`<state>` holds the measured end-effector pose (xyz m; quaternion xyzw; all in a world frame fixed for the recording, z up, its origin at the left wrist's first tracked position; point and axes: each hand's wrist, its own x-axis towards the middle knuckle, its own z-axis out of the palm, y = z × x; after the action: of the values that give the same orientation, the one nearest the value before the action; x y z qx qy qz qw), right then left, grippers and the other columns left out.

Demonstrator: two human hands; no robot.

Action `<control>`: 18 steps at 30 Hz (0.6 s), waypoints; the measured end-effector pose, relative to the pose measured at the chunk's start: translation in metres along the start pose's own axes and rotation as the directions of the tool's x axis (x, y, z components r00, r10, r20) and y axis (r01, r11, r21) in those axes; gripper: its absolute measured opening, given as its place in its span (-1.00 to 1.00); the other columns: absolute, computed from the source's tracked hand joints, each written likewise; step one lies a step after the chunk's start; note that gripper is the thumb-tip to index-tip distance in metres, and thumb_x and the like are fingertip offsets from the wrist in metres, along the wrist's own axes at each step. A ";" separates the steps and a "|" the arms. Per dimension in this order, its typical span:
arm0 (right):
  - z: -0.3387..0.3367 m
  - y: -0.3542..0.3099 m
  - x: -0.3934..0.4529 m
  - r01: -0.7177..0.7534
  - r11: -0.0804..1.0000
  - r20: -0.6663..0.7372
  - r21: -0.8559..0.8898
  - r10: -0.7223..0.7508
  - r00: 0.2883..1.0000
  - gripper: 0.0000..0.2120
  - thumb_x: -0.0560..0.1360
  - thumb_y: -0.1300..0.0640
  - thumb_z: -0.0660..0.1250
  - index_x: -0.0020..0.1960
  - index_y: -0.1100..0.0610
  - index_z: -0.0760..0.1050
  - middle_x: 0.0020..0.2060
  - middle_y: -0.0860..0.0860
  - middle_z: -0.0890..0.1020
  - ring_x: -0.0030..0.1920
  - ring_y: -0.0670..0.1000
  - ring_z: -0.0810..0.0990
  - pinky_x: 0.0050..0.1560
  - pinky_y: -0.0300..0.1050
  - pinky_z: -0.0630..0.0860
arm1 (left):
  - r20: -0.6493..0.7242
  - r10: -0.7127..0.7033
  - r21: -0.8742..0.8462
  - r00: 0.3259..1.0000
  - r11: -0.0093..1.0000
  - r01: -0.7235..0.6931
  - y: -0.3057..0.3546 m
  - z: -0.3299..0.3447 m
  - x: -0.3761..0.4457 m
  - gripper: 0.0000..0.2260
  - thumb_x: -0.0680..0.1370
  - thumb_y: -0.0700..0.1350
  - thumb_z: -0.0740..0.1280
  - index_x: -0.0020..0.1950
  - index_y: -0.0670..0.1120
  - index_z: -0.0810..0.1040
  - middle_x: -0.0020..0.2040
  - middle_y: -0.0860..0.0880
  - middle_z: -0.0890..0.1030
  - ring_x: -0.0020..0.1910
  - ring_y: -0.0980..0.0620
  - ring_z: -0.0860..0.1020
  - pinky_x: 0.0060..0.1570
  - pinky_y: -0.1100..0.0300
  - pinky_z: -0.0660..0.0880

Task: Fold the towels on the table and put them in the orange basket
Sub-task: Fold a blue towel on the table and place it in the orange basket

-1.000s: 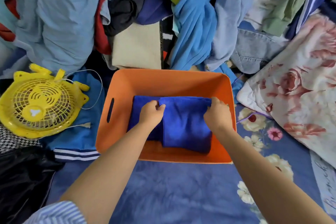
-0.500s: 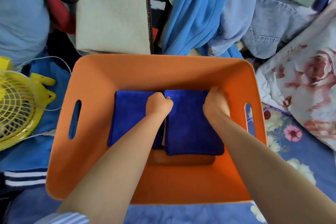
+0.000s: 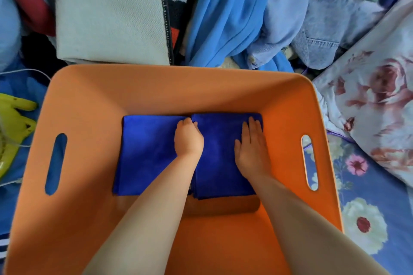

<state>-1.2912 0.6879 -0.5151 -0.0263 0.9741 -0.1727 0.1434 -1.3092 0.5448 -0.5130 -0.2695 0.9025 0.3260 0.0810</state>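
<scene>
Towels (image 3: 152, 152) flush against orange basket (image 3: 156, 87) far wall

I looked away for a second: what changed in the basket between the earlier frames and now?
The right hand has let go of the right-hand blue towel: its fingers were curled at the far edge, now they lie flat on top, pressing. The left hand stays curled at the seam beside the left-hand blue towel. Both towels stay side by side on the floor of the orange basket.
</scene>
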 end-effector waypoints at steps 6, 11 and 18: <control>0.000 -0.001 0.008 -0.077 0.996 0.145 0.033 0.071 0.987 -0.47 0.62 0.09 -0.04 0.49 0.23 -0.15 0.51 0.09 -0.14 0.51 0.05 -0.21 0.48 -0.14 -0.21 | 0.060 0.029 0.079 0.998 0.996 -0.033 0.000 0.002 0.005 -0.71 0.64 -0.15 0.04 0.06 -0.32 0.45 0.10 -0.24 0.49 0.05 -0.18 0.47 -0.15 0.10 0.31; -0.020 -0.010 0.007 -0.114 0.993 0.299 -0.040 0.120 0.947 -0.44 0.62 0.09 -0.03 0.49 0.24 -0.21 0.50 0.11 -0.21 0.50 0.09 -0.23 0.49 -0.10 -0.20 | 0.258 -0.020 0.174 0.966 0.984 -0.026 0.011 -0.018 -0.005 -0.63 0.62 -0.17 0.06 0.41 -0.27 0.20 0.35 -0.21 0.33 0.28 -0.16 0.37 0.13 0.05 0.38; -0.086 -0.029 -0.027 0.014 0.990 0.281 -0.139 0.026 0.959 -0.53 0.58 0.16 0.05 0.47 0.20 0.07 0.51 0.13 -0.03 0.50 0.13 -0.05 0.47 0.00 0.04 | 0.245 0.146 0.507 0.958 0.824 -0.255 0.041 -0.084 -0.046 -0.75 0.54 -0.27 0.17 0.22 -0.19 0.36 0.22 -0.13 0.40 0.21 -0.12 0.39 -0.02 0.09 0.38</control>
<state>-1.2900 0.6915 -0.4203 -0.0577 0.9535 -0.0983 0.2789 -1.2906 0.5380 -0.4104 -0.1061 0.9683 0.0942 0.2057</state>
